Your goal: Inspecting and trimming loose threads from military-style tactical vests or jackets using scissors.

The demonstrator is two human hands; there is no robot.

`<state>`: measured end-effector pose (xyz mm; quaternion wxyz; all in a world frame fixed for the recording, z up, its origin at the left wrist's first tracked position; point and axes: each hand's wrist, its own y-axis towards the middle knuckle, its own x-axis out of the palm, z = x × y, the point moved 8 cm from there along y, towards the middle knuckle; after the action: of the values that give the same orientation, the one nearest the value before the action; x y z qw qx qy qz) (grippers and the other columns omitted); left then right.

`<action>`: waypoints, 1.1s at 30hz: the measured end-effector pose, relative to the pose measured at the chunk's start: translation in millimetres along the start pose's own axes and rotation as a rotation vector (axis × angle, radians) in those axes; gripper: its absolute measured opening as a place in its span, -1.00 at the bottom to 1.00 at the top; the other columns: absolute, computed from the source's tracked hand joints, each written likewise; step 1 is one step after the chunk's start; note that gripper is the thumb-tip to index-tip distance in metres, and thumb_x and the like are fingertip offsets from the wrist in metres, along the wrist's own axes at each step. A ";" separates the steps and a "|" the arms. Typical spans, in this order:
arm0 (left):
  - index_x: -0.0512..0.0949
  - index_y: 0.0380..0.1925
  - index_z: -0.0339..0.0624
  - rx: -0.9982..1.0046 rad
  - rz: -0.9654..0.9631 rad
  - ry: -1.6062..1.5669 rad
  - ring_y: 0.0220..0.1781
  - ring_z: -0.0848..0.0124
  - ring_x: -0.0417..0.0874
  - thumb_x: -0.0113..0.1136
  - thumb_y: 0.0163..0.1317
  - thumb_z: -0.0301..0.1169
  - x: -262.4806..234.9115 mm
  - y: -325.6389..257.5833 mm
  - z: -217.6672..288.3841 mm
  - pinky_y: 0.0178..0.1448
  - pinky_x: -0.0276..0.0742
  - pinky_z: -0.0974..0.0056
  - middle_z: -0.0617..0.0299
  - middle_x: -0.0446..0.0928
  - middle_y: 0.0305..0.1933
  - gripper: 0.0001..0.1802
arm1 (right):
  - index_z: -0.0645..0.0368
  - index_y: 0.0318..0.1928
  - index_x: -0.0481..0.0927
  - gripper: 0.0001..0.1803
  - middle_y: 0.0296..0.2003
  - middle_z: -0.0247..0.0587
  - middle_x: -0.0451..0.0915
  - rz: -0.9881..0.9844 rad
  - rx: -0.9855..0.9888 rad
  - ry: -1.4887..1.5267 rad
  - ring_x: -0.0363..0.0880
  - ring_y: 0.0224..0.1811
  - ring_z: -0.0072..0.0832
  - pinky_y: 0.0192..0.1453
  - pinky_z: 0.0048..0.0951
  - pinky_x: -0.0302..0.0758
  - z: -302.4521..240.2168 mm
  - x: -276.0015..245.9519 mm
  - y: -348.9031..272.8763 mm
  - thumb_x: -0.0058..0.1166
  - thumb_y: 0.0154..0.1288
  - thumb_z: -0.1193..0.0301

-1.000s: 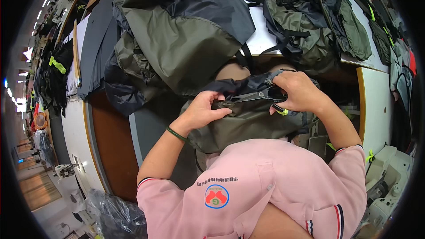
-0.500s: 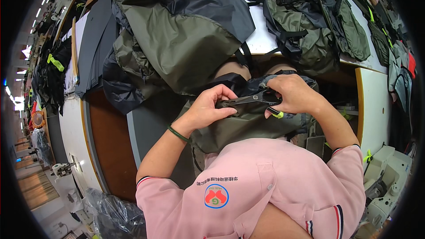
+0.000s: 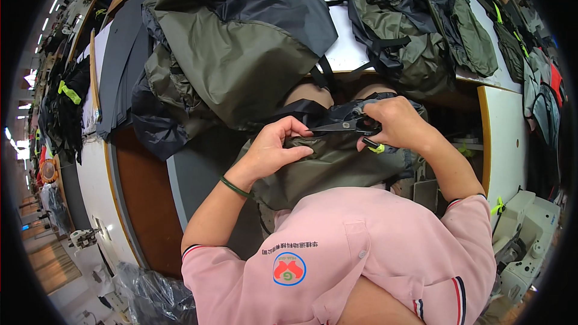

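Note:
Across my lap lies an olive-green and black bag [image 3: 343, 168] of thin, shiny fabric. My right hand [image 3: 400, 121] is closed round the black handles of a pair of scissors [image 3: 342, 126], whose blades point left along the fabric's upper edge. My left hand [image 3: 271, 151] pinches the olive fabric between thumb and fingers, close to the blade tips. Below the scissor handles, by my right fingertips, a black-ended strip with a neon yellow tab [image 3: 376, 148] sticks out. Whether the blades have fabric between them I cannot tell.
On the white table [image 3: 352, 42] ahead lie a large olive and black bag [image 3: 241, 66] and more such bags [image 3: 403, 42]. Dark grey sheets [image 3: 120, 78] are stacked left. A sewing machine [image 3: 524, 247] stands at the right, clear plastic [image 3: 153, 292] at lower left.
The scissors have lifted slightly and lie more level, their tips by my left fingertips. Both hands keep their holds. The whole view has shifted a little.

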<state>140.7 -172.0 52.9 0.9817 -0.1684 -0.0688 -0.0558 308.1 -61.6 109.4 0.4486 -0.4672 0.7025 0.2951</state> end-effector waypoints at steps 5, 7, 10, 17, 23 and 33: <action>0.53 -0.22 -0.25 0.113 0.086 0.088 -0.19 0.59 0.53 0.36 0.08 -0.55 -17.6 4.9 16.0 -0.05 0.48 0.44 0.33 0.55 -0.25 -0.74 | 0.25 -0.46 0.46 -0.53 -0.55 -0.13 0.55 0.107 0.262 0.193 0.51 -0.51 -0.11 -0.39 -0.28 0.45 41.3 -22.8 -35.8 0.51 -0.13 0.23; 0.53 -0.25 -0.24 0.227 0.193 0.300 -0.14 0.55 0.53 0.35 0.07 -0.54 -34.1 8.6 39.8 0.01 0.46 0.39 0.33 0.55 -0.23 -0.75 | 0.30 -0.41 0.41 -0.56 -0.56 -0.14 0.41 0.191 0.401 0.330 0.32 -0.53 -0.45 -0.37 -0.42 0.39 66.1 -30.6 -65.1 0.49 -0.10 0.39; 0.54 -0.17 -0.19 0.519 0.538 1.134 -0.08 0.20 0.54 0.31 -0.02 -0.58 -45.1 7.6 92.1 0.06 0.40 0.17 0.14 0.54 -0.17 -0.66 | 0.29 -0.38 0.43 -0.61 -0.53 -0.21 0.47 0.183 0.614 0.321 0.37 -0.47 -0.57 -0.32 -0.45 0.42 97.1 -25.6 -116.4 0.45 -0.02 0.42; 0.55 -0.09 -0.07 0.830 -0.108 1.173 0.12 0.11 0.41 0.44 -0.06 -0.19 142.7 33.5 67.2 0.20 0.28 0.01 0.11 0.44 0.00 -0.49 | 0.26 -0.19 0.48 -0.62 -0.27 -0.05 0.54 0.362 0.594 0.414 0.56 -0.23 -0.18 -0.10 -0.33 0.49 86.9 10.2 -181.8 0.40 0.02 0.47; 0.54 -0.12 -0.11 0.826 -0.215 1.413 0.15 0.14 0.42 0.36 0.03 -0.19 203.7 72.6 -23.9 0.23 0.24 0.00 0.10 0.49 -0.03 -0.58 | 0.21 -0.12 0.52 -0.55 -0.23 -0.12 0.54 0.544 0.433 0.188 0.54 -0.12 -0.10 -0.08 -0.31 0.49 89.7 33.0 -173.8 0.37 -0.09 0.59; 0.57 -0.36 -0.17 -0.152 -0.344 -0.069 -0.27 0.68 0.43 0.22 0.32 -0.41 104.1 123.3 -9.2 -0.10 0.39 0.50 0.48 0.51 -0.35 -0.90 | 0.19 -0.14 0.42 -0.48 -0.15 -0.22 0.57 0.617 0.517 0.634 0.52 -0.17 -0.43 0.03 -0.49 0.44 81.9 -8.1 -153.7 0.50 -0.04 0.45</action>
<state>260.6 -68.6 20.5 0.9392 -0.2295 -0.1260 -0.2220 480.0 -50.0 82.8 0.2065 -0.1786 0.9591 0.0744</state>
